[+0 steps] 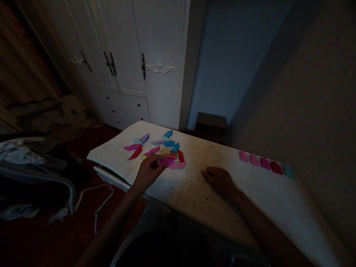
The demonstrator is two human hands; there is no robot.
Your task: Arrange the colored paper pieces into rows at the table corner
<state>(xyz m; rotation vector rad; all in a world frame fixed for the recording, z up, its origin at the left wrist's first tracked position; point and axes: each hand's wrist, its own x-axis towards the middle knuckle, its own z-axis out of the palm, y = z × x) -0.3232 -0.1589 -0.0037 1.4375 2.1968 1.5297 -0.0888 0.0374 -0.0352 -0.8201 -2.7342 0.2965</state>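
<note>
My left hand (148, 170) reaches over a loose pile of colourful folded paper pieces on the white table. Its thumb and fingers close around a magenta folded paper piece (167, 161) in the pile, partly hidden by the fingers. Nearby lie a pink piece (178, 165), a red piece (181, 156) and several blue, lilac and yellow ones. Curled into a loose fist, my right hand (220, 179) rests on the tabletop to the right of the pile, with nothing visible in it.
Along the far right edge of the table (191, 200) stands a row of several folded papers (265, 163), pink, red and teal. A white wardrobe (164, 89) and a small brown cabinet (211, 122) are behind. A white cable (96, 215) hangs at the left.
</note>
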